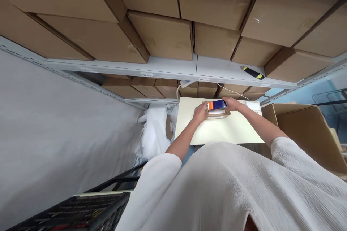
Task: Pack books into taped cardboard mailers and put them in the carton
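A small cardboard box [219, 116] sits on the pale yellow tabletop [217, 131], with something white showing inside it. Over the box lies a dark blue and orange object [218, 105], too small to name for certain. My left hand [201, 112] is closed at the left end of the box, near the object's orange end. At the blue end, my right hand [230, 104] has its fingers closed around the object, partly hiding it. Both forearms reach forward over the table.
Large cardboard boxes [159, 38] fill the shelf above the table. A yellow-and-black utility knife [252, 73] lies on the shelf edge. White wrapping material [154, 126] hangs left. An open carton [306, 126] stands right, a black crate [78, 213] at lower left.
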{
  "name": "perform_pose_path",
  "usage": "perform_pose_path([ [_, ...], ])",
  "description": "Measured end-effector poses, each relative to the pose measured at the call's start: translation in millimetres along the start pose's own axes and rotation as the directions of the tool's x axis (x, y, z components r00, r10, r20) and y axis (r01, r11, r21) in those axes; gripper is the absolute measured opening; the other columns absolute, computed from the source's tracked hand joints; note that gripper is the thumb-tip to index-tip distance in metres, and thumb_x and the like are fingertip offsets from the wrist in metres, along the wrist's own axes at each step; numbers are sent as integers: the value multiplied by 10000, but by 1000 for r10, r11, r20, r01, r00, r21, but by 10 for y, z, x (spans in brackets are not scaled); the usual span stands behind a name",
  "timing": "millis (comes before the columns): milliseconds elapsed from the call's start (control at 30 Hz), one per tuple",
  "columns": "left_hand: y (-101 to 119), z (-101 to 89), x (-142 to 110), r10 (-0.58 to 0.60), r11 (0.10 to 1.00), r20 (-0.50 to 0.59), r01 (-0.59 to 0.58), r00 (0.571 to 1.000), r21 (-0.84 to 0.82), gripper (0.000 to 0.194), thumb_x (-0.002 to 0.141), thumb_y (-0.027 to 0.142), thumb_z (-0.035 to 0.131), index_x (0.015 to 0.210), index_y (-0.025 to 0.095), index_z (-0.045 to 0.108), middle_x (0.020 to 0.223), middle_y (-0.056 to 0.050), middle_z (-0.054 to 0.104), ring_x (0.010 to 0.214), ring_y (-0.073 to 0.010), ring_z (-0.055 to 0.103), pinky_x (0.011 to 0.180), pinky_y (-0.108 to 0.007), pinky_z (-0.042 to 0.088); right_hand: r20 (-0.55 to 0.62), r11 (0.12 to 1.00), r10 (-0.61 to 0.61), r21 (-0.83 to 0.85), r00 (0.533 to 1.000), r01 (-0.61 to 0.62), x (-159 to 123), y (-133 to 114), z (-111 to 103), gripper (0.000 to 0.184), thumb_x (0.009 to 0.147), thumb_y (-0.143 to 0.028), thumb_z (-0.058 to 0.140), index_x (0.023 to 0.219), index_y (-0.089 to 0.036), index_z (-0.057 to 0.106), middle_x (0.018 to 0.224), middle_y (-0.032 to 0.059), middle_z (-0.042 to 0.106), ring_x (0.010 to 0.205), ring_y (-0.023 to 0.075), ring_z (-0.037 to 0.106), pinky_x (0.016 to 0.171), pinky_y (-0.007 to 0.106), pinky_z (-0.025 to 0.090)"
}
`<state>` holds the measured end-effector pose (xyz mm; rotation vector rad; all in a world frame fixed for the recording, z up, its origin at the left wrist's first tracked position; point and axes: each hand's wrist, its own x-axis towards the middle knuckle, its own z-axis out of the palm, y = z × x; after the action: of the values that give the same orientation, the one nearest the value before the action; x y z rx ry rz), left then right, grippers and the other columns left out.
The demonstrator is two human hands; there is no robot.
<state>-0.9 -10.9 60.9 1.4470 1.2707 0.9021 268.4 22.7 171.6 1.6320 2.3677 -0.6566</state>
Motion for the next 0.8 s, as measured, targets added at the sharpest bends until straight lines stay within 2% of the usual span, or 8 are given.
perform_pose_path([
  [233,16,3,10,-26,989,58,18,998,146,759,693,98,914,1391,276,677,1490,-169,708,1537,-414,545,1309,-516,328,19,1000,-1,-6,1000,1,-69,57,11,421,814,-252,869,1186,-243,671,1201,96,792,986,280,726,729,303,465],
  [333,17,-2,7,-45,994,25,42,999,100,773,675,101,928,1386,287,690,1481,-155,717,1544,-411,546,1322,-512,317,17,1000,27,-4,999,-27,-142,232,-8,407,838,-295,866,1194,-255,674,1211,97,794,1009,292,733,735,311,472],
  [433,3,-18,3,-70,995,43,67,997,71,806,667,88,924,1414,290,699,1495,-142,715,1580,-409,508,1361,-510,260,-11,999,45,7,999,-45,-282,542,-22,407,849,-311,870,1203,-254,677,1228,106,794,1038,296,732,753,312,478],
  [567,-35,-52,-1,-30,959,146,-13,989,284,783,797,167,861,1538,276,630,1630,-157,626,1610,-401,471,1366,-506,262,-23,1000,1,-19,1000,-1,-531,1068,25,354,840,-260,855,1141,-231,671,1210,124,787,1019,285,727,750,311,476],
  [700,-70,-87,7,-50,817,280,-122,959,563,788,978,259,687,1718,270,418,1782,-150,462,1659,-375,407,1360,-549,277,-8,999,12,-32,1000,-13,-768,1600,75,352,819,-250,838,1124,-229,662,1184,111,782,1010,272,727,754,301,478],
  [800,-88,-98,22,-88,729,329,-164,940,664,811,1029,306,611,1775,272,297,1826,-133,395,1687,-360,357,1359,-555,286,10,997,65,-33,998,-64,-895,1909,108,382,825,-292,831,1158,-229,653,1172,103,779,1012,267,726,735,289,471],
])
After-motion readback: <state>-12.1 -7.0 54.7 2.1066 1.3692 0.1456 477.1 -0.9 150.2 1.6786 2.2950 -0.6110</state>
